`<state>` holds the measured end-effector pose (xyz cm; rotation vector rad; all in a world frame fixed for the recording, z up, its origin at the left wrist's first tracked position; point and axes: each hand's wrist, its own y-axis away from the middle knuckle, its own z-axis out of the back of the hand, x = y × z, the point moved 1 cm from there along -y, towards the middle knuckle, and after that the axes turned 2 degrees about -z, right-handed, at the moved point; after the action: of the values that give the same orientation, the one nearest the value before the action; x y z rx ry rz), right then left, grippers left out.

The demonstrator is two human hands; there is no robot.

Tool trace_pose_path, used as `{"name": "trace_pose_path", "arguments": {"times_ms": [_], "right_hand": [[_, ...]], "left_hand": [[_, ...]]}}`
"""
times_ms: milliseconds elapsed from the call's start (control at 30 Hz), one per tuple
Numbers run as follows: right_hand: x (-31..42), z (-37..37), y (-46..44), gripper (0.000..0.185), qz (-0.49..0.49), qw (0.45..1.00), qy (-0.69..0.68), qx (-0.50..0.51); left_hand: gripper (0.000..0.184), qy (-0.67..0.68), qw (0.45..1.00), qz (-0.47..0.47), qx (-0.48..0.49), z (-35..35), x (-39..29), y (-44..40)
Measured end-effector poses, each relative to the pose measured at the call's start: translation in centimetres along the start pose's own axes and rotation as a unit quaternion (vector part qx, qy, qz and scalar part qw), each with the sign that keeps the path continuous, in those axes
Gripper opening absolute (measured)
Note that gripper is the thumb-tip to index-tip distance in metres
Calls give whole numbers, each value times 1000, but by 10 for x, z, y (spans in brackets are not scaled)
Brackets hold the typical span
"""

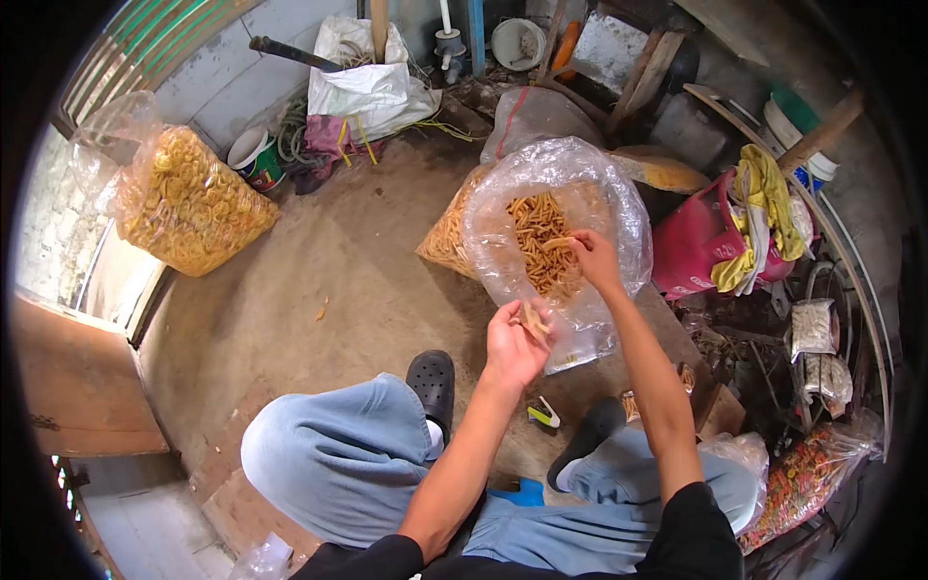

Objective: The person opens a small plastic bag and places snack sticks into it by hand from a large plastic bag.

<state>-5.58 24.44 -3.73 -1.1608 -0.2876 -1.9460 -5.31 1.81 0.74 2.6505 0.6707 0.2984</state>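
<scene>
A large clear plastic bag (491, 227) of brown stick snacks (537, 220) stands with its mouth spread wide in front of me. Over its opening, my right hand (594, 259) pinches snack sticks (558, 244) between thumb and fingers. My left hand (517, 343) is at the bag's near rim, palm up, its fingers closed on a small pale packet (533, 319); what is inside it is hard to make out. A green and white stapler (544, 414) lies on the floor between my feet. Small filled packets (631, 406) lie beside my right shoe.
On the left stands a big bag of round yellow chips (193, 203), near a white and green bucket (255, 158). A pink crate-like container (696, 242) with a yellow cloth is on the right. A bag of colourful snacks (807, 478) sits at lower right. White sacks (362, 92) lean at the back.
</scene>
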Motion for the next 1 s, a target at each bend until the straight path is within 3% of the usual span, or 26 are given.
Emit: {"name": "trace_pose_path", "arguments": {"times_ms": [67, 267, 400, 633, 1000], "right_hand": [[34, 34, 18, 18, -223, 950, -209, 64], [100, 96, 74, 14, -196, 887, -418, -8], [143, 127, 103, 11, -142, 884, -446, -16], [188, 152, 128, 8, -59, 944, -323, 7], [202, 115, 136, 16, -80, 954, -288, 21]], "left_hand": [[24, 20, 999, 10, 25, -4, -3, 4], [19, -18, 999, -41, -17, -26, -1, 22], [18, -27, 998, -47, 13, -42, -3, 39], [23, -52, 993, -79, 71, -55, -4, 48], [22, -78, 987, -118, 72, -67, 12, 61]]}}
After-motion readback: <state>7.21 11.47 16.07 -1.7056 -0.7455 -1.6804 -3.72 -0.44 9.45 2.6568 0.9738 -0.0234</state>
